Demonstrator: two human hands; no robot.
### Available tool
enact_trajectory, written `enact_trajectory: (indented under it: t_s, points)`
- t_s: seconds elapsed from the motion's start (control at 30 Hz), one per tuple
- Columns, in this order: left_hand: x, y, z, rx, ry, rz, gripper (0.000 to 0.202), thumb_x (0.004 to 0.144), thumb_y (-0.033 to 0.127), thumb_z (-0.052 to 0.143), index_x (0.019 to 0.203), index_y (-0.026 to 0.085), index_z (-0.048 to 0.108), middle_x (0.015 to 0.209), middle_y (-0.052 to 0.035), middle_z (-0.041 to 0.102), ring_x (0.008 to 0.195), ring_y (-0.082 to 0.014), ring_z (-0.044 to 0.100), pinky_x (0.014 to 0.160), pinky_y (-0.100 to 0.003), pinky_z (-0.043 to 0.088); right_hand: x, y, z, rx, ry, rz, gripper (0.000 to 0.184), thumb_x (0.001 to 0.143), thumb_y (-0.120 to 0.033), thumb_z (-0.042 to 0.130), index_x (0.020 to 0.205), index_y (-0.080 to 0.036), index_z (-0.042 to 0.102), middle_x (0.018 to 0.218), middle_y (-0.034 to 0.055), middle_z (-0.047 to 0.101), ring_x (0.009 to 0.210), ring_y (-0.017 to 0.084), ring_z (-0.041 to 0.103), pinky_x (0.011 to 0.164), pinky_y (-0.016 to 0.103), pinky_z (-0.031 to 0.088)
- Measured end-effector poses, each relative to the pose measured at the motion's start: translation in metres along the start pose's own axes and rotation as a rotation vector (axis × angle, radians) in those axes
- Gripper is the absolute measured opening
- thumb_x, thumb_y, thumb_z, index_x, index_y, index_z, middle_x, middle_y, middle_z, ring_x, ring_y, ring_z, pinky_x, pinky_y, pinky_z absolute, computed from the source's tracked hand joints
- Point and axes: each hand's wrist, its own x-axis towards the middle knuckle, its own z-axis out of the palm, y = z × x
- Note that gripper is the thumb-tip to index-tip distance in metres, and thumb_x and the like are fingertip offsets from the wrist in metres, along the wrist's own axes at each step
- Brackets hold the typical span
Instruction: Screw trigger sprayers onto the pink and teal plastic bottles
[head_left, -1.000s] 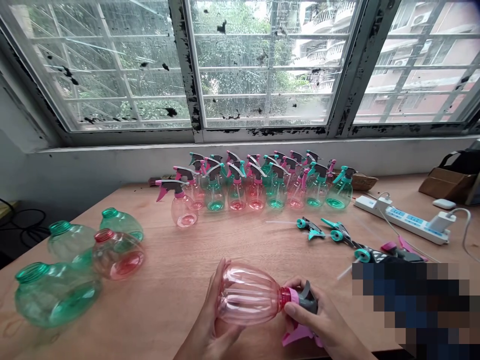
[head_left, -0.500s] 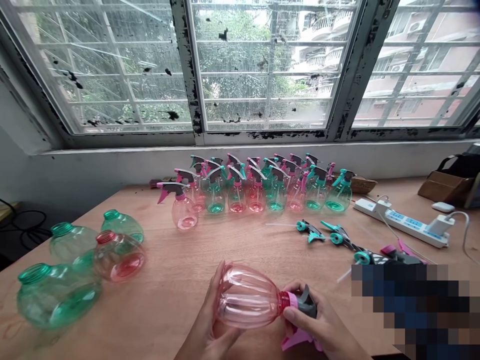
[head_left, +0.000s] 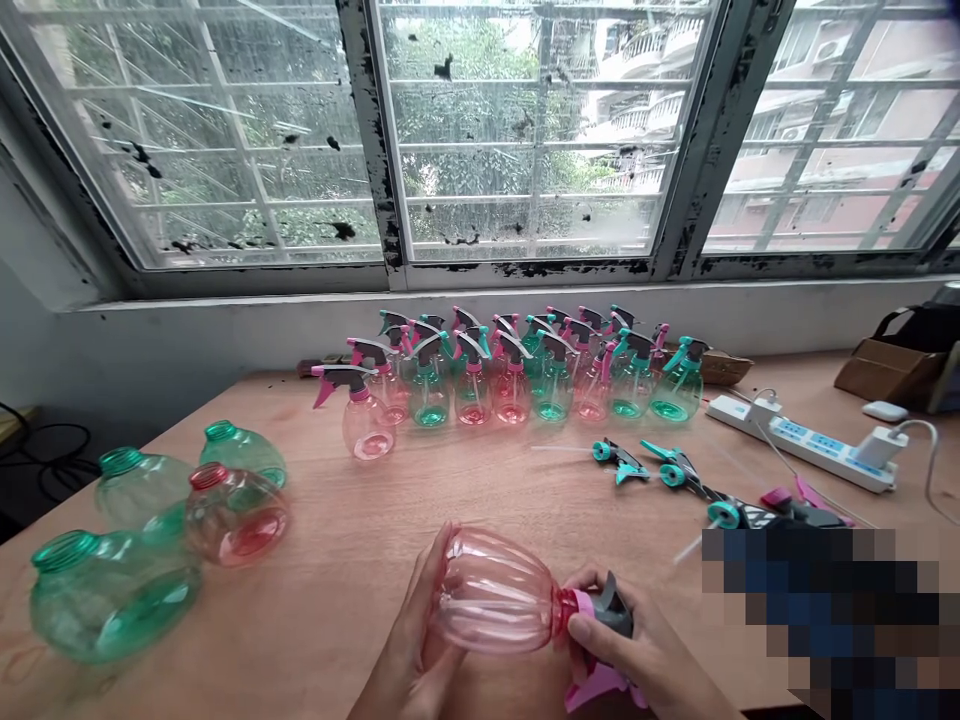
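Note:
A clear pink spray bottle (head_left: 495, 592) lies sideways in the air above the near part of the table, its base to the left. My left hand (head_left: 416, 630) is wrapped round the base end. At the neck, my right hand (head_left: 619, 640) grips the pink collar of the spray head (head_left: 611, 608) between thumb and fingers. The head is dark grey with a pink trigger that points down toward me. The collar sits on the bottle's neck; how tight it is I cannot tell. Some fingers of both hands are hidden behind the bottle.
Several headless bottles, green (head_left: 112, 600) and pink (head_left: 236, 520), stand at the left. Assembled spray bottles (head_left: 512, 390) form rows along the wall. Loose spray heads (head_left: 679, 475) lie at the right, near a white power strip (head_left: 810, 445). A brown box (head_left: 892, 375) sits far right.
Both hands keep their hold on the pink bottle. The bottle and the spray head have turned very slightly; the rest of the table stands as before.

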Motion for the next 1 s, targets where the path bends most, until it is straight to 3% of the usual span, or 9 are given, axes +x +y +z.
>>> enact_trajectory:
  t_s: [0.17,0.27,0.47,0.63,0.77,0.9,1.0]
  points:
    - [-0.003,0.011,0.0,0.006,-0.042,-0.051,0.094,0.085,0.045,0.075,0.158,0.038,0.018,0.167,-0.0012,0.029,0.152,-0.031,0.028,0.128,-0.042,0.018,-0.001,-0.001,0.001,-0.021,0.008,-0.01,0.042,0.077,-0.056,0.078,0.083,-0.018,0.061,0.058,0.0,0.072,0.049,0.015,0.065,0.05,0.022,0.048]
    - [-0.002,0.012,0.001,-0.003,-0.032,-0.064,0.086,0.088,0.049,0.069,0.158,0.034,0.022,0.166,-0.0039,0.03,0.151,-0.0328,0.03,0.127,-0.045,0.02,0.0,0.0,-0.001,-0.01,0.022,-0.01,0.041,0.078,-0.053,0.079,0.084,-0.017,0.062,0.059,0.0009,0.072,0.05,0.014,0.065,0.051,0.022,0.048]
    - [0.005,0.011,0.004,0.255,0.105,0.035,0.069,0.089,0.044,0.07,0.151,0.035,0.042,0.162,-0.0026,0.039,0.151,-0.0345,0.029,0.127,-0.048,0.019,0.003,0.004,-0.006,-0.02,0.056,-0.023,0.037,0.083,-0.052,0.074,0.084,-0.015,0.066,0.06,0.0025,0.073,0.053,0.016,0.065,0.052,0.025,0.049]
    - [0.005,0.016,0.004,0.231,0.051,0.034,0.078,0.084,0.048,0.074,0.152,0.03,0.041,0.161,-0.0071,0.041,0.15,-0.0361,0.032,0.127,-0.048,0.021,0.003,0.005,-0.006,0.013,0.062,-0.026,0.037,0.082,-0.05,0.077,0.086,-0.015,0.064,0.058,0.0018,0.073,0.051,0.014,0.064,0.051,0.022,0.048]
    - [0.003,0.017,0.003,0.107,0.009,0.051,0.066,0.096,0.047,0.059,0.155,0.034,0.032,0.162,-0.0048,0.039,0.149,-0.0316,0.035,0.126,-0.045,0.025,0.002,0.008,-0.007,0.011,0.075,-0.028,0.038,0.082,-0.049,0.078,0.087,-0.015,0.063,0.057,0.0011,0.073,0.051,0.013,0.064,0.051,0.021,0.048]
    - [0.002,0.015,0.001,0.263,0.046,0.113,0.059,0.095,0.037,0.063,0.148,0.044,0.041,0.162,0.0026,0.037,0.153,-0.0288,0.024,0.127,-0.045,0.02,0.003,0.009,-0.008,0.065,0.117,-0.044,0.035,0.083,-0.047,0.077,0.089,-0.017,0.06,0.067,0.0017,0.076,0.052,0.014,0.065,0.052,0.024,0.051]
    - [0.001,0.017,0.001,0.229,0.076,0.118,0.058,0.093,0.034,0.067,0.145,0.045,0.045,0.159,0.0024,0.042,0.151,-0.0279,0.03,0.126,-0.045,0.024,0.003,0.009,-0.008,0.054,0.123,-0.056,0.035,0.082,-0.046,0.078,0.088,-0.017,0.06,0.069,0.0023,0.076,0.052,0.013,0.065,0.051,0.023,0.05]
